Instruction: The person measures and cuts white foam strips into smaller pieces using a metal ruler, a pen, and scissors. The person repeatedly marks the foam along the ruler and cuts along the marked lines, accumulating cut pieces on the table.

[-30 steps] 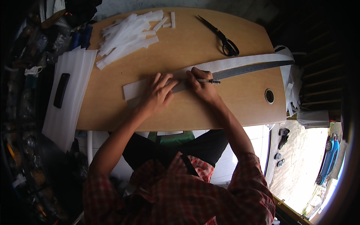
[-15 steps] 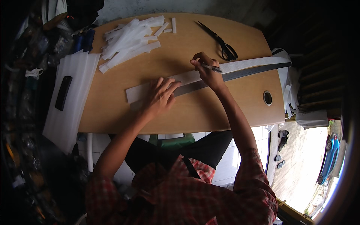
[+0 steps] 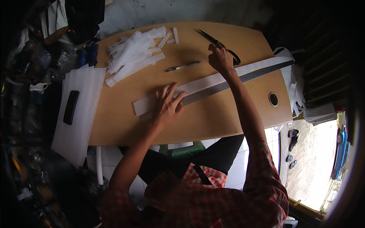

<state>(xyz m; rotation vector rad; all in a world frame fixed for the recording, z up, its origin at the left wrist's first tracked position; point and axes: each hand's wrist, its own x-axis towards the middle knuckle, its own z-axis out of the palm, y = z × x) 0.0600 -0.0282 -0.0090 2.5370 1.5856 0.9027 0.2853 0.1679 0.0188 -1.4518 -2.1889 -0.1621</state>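
My left hand [image 3: 167, 104] lies with fingers spread across the near end of a long white strip [image 3: 201, 84] and a dark grey ruler [image 3: 213, 89] alongside it, pressing both on the table. My right hand [image 3: 221, 59] has reached beyond the strip, its fingers closed around the black scissors [image 3: 206, 35] near the handles. The blades point up and to the left, and one handle loop shows beside the hand. A pen [image 3: 184, 66] lies loose on the table between the strip and a pile of cut white strips [image 3: 131, 51].
Long white sheets [image 3: 81, 125] overhang the table's left edge, with a black phone [image 3: 71, 107] on them. A round cable hole [image 3: 273, 99] is set in the wooden table [image 3: 213, 121] at right. White scraps [image 3: 296, 95] hang past the right edge. Plastic-wrapped goods crowd the far left.
My right hand has let go of the pen, which now lies on the table, and has moved up to the scissors. My left hand stays on the strip and ruler. The view has shifted slightly.
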